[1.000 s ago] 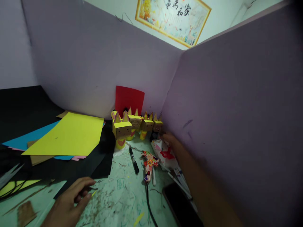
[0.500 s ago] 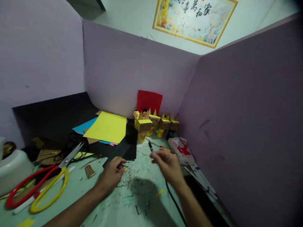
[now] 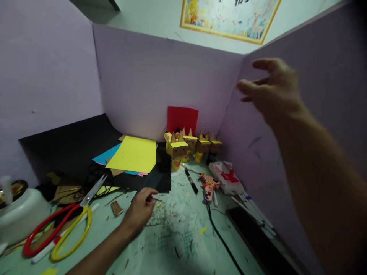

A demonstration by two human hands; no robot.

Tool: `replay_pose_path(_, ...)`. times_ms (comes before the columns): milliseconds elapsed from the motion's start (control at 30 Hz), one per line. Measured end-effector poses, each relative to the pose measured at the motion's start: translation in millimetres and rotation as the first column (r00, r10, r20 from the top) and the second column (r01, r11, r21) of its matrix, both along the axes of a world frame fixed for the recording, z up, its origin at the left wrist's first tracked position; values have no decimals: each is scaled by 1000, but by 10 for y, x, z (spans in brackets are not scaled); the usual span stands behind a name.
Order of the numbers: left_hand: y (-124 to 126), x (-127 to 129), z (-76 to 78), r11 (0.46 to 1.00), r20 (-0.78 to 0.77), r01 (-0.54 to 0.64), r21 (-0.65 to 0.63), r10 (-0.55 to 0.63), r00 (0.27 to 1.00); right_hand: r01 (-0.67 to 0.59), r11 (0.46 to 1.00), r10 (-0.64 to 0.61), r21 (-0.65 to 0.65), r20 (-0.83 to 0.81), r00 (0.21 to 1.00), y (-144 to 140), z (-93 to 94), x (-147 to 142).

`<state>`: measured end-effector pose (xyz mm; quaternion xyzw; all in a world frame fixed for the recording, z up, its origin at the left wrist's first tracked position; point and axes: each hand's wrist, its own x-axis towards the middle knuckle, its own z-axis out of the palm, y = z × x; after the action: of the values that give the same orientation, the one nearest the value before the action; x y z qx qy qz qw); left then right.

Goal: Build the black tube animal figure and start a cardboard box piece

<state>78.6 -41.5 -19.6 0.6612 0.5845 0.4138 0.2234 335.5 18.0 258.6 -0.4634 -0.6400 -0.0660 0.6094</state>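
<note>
My left hand (image 3: 140,209) rests on the green tabletop with its fingers curled in. What is in its grip, if anything, is hidden; the front edge of the black paper (image 3: 162,179) lies just beyond it. High on the right, my right hand (image 3: 276,89) is up in the air before the purple panel, fingers apart and holding nothing. Below it on the table are a black pen (image 3: 191,181) and a flower-patterned glue gun (image 3: 209,187) with a black cord. Several box-headed cardboard figures (image 3: 177,151) with pointed horns stand at the back.
Red-and-yellow-handled scissors (image 3: 76,214) lie at left beside a white container (image 3: 24,214). Yellow paper (image 3: 133,152) tops a stack of sheets. On the right are a white-and-red packet (image 3: 228,177), thin white sticks (image 3: 255,214) and a dark flat object (image 3: 255,240). Purple panels (image 3: 166,76) enclose the table.
My right hand has risen from above the table near the pen to high on the right, its fingers spreading. The glue gun now shows fully. My left hand has stayed on the table.
</note>
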Motion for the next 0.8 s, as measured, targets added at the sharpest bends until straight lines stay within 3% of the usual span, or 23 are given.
replay_pose_path(33,17,-34,40,999,39,-36,31,35,999,-28,998,26,-52,-26,999,-41,13,-55)
replay_pose_path(67,44,-83,82,994,97,-97,55,92,991,-79,997,79,5,-76,994,-121,-100,-153)
replay_pose_path(100,78,-145,122,983,164,-172,64,160,974,-163,986,167,43,-127,978,-229,-327,-278)
replay_pose_path(167,159,-303,188,940,317,-341,13,320,893,-351,935,340,-50,-154,928,-453,-1021,-550)
replay_pose_path(267,277,-562,231,882,416,-463,-92,457,786,-475,788,456,-392,-146,878,-578,-2163,-851)
replay_pose_path(333,337,-702,227,867,423,-481,-129,486,765,-493,689,436,-531,-239,867,-519,-2677,-947)
replay_pose_path(367,359,-756,217,862,419,-487,-137,496,760,-481,684,407,-549,-259,876,-480,-2831,-967)
replay_pose_path(433,394,-832,195,848,384,-513,-133,521,762,-447,685,388,-575,-232,892,-435,-2971,-972)
replay_pose_path(600,476,-874,200,801,144,-599,-2,592,793,-367,720,432,-589,-34,901,-518,-2964,-951)
replay_pose_path(800,665,-751,276,880,-198,-424,216,465,863,-383,758,465,-528,24,885,-554,-2986,-942)
